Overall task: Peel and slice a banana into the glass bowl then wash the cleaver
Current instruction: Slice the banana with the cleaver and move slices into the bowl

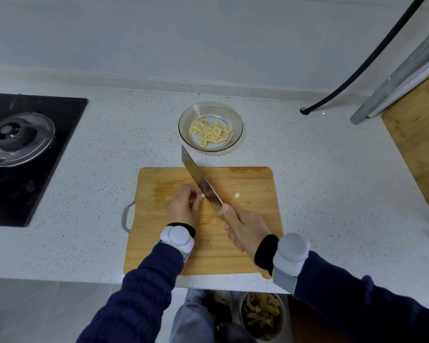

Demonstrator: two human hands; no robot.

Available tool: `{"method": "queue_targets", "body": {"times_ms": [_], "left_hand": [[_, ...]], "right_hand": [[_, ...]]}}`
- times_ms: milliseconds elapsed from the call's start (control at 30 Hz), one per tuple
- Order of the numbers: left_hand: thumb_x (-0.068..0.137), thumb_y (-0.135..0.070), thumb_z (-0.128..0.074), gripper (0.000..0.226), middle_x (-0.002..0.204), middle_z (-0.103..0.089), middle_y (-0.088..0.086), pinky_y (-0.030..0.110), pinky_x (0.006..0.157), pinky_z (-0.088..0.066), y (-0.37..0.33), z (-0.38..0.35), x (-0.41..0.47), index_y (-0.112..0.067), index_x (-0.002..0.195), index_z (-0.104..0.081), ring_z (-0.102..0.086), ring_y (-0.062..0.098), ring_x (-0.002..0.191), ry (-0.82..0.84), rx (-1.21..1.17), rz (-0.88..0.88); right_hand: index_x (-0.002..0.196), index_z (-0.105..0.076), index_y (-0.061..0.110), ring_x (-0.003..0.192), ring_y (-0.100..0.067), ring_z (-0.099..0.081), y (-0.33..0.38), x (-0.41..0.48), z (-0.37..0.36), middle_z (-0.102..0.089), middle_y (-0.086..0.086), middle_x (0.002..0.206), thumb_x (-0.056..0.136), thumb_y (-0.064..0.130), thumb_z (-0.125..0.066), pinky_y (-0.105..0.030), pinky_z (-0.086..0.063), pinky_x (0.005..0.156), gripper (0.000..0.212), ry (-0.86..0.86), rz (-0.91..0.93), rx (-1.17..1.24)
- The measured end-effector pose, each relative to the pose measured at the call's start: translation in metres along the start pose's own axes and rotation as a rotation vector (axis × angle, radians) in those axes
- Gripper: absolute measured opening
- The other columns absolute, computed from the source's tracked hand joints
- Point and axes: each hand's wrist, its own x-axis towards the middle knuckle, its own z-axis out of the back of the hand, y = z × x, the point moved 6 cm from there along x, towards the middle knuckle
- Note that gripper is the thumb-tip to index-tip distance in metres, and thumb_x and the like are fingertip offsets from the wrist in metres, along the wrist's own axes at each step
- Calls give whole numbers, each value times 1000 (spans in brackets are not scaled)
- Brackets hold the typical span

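Note:
A wooden cutting board [253, 184] lies on the counter in front of me. My left hand [182, 206] pinches a small stub of banana [200, 195] on the board. My right hand [245, 230] grips the handle of the cleaver [196, 173], whose blade rests edge-down against the stub and points away toward the bowl. One small banana piece [236, 195] lies alone on the board to the right of the blade. The glass bowl [235, 120] stands just beyond the board and holds several banana slices [209, 131].
A black gas hob [35, 157] fills the left of the counter. A second wooden board [416, 144] leans at the right, with a black hose [372, 55] above it. Below the counter edge a bin [263, 315] holds peel scraps.

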Motion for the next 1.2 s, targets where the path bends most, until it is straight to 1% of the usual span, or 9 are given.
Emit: {"method": "queue_targets", "body": {"times_ms": [167, 367, 467, 567, 700, 767, 1000, 1133, 1200], "left_hand": [[78, 6, -67, 15, 86, -60, 2, 24, 69, -53, 0, 0, 0, -7, 82, -60, -62, 16, 75, 0, 3, -12], [77, 7, -68, 16, 85, -60, 1, 22, 67, -51, 0, 0, 1, -7, 81, -60, -60, 15, 73, 2, 16, -11], [77, 6, -68, 16, 86, -59, 0, 18, 66, -50, 0, 0, 1, -7, 81, -61, -60, 15, 73, 11, 21, 0], [78, 6, -67, 16, 87, -61, 2, 19, 66, -50, 1, 0, 2, -7, 81, -61, -61, 15, 74, 12, 20, 4], [77, 7, -67, 15, 86, -62, 3, 7, 65, -45, 1, 1, 2, -6, 81, -62, -59, 13, 71, 7, 30, 4], [77, 7, -67, 14, 86, -61, 2, 4, 65, -44, 0, 1, 3, -5, 81, -62, -58, 12, 71, 6, 36, 6], [77, 6, -68, 13, 87, -62, 3, 11, 66, -46, 0, 0, 3, -5, 81, -62, -58, 13, 73, 13, 32, -3], [78, 5, -68, 13, 85, -61, 1, 11, 65, -46, 1, 1, 3, -6, 81, -63, -58, 12, 72, 3, 17, 13], [78, 4, -68, 12, 85, -61, 1, 8, 65, -46, 0, 0, 2, -6, 81, -63, -58, 11, 72, -1, 12, 17]], "right_hand": [[74, -56, 10, 47, -14, -41, -3, -2, -1, -49, -1, 56, 95, 55, -38, -25, -37, 46, 52, 6, -13, -15], [75, -56, 11, 46, -12, -41, -4, 0, -1, -49, 0, 57, 95, 56, -36, -23, -38, 47, 53, 12, -13, -50], [77, -57, 11, 46, -11, -42, -3, 2, -1, -49, 1, 57, 95, 56, -35, -22, -39, 47, 53, 13, -6, -73], [75, -56, 11, 46, -11, -42, -2, 4, -1, -50, 1, 56, 95, 56, -34, -22, -39, 47, 53, 16, -2, -95], [72, -55, 12, 45, -11, -42, 0, 9, -2, -50, 1, 56, 96, 55, -33, -21, -39, 47, 54, 18, -10, -116], [72, -54, 12, 45, -12, -42, 0, 12, -3, -50, 1, 56, 96, 55, -33, -22, -39, 48, 54, 19, -19, -118], [70, -53, 12, 45, -13, -41, 0, 20, -7, -50, 0, 56, 96, 55, -33, -23, -38, 47, 54, 25, -53, -112], [70, -52, 12, 43, -13, -39, -1, 21, -7, -48, -2, 55, 96, 55, -34, -23, -37, 44, 53, 26, -104, -28], [69, -50, 12, 43, -14, -38, -2, 22, -6, -47, -2, 55, 96, 54, -35, -24, -36, 44, 52, 23, -114, 9]]}}
